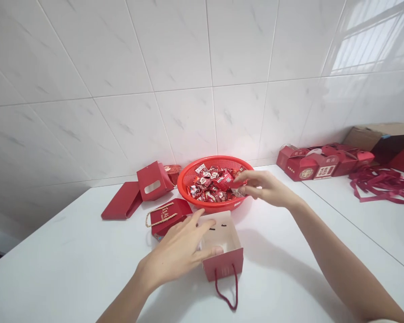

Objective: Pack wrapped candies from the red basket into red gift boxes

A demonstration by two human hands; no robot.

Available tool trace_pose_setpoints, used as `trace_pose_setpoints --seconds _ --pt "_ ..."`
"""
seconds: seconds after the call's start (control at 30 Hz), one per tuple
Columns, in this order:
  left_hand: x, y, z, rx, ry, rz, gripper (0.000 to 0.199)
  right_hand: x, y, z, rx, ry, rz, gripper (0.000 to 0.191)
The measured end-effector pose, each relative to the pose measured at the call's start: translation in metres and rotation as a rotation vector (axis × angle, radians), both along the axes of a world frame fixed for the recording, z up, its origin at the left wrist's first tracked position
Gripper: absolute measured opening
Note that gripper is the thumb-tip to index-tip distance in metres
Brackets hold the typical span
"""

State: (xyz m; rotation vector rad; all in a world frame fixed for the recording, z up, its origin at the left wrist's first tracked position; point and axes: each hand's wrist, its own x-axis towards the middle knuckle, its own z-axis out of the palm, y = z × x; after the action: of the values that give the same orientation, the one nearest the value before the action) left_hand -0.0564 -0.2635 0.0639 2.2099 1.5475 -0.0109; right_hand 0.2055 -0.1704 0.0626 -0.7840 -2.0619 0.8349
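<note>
A small red paper gift box point(224, 265) with a pale inside and a dark red cord handle stands with its top open. My left hand point(180, 249) is at its left side, thumb reaching inside and fingers spread along the far left edge, steadying it. Behind the box sits a red plastic basket point(188, 168) full of wrapped candies point(210, 184). At the basket's right rim, my right hand point(265, 186) has its fingers closed around a wrapped candy point(237, 192), partly hidden by the fingertips.
Left of the basket lie a red gift box with a rope handle point(171, 213), a red box with an oval window point(151, 181) and a folded red box point(121, 201). To the right are several red candy boxes point(298, 166), ribbons point(380, 184) and a cardboard box point(373, 134) by the tiled wall.
</note>
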Motion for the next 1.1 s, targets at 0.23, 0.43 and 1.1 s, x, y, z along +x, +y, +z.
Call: trace_pose_setpoints --seconds 0.23,0.43,1.1 --pt "0.001 0.019 -0.009 0.224 -0.340 0.101 0.051 -0.017 0.022 -0.015 -0.126 0.323 -0.038 0.023" --pt "0.010 0.056 -0.014 0.206 -0.946 0.296 0.037 -0.036 0.026 -0.022 -0.090 0.434 0.121 0.014" --pt "0.033 0.172 -0.051 0.117 -1.309 0.180 0.042 -0.071 0.082 -0.047 -0.415 0.722 -0.187 0.036"
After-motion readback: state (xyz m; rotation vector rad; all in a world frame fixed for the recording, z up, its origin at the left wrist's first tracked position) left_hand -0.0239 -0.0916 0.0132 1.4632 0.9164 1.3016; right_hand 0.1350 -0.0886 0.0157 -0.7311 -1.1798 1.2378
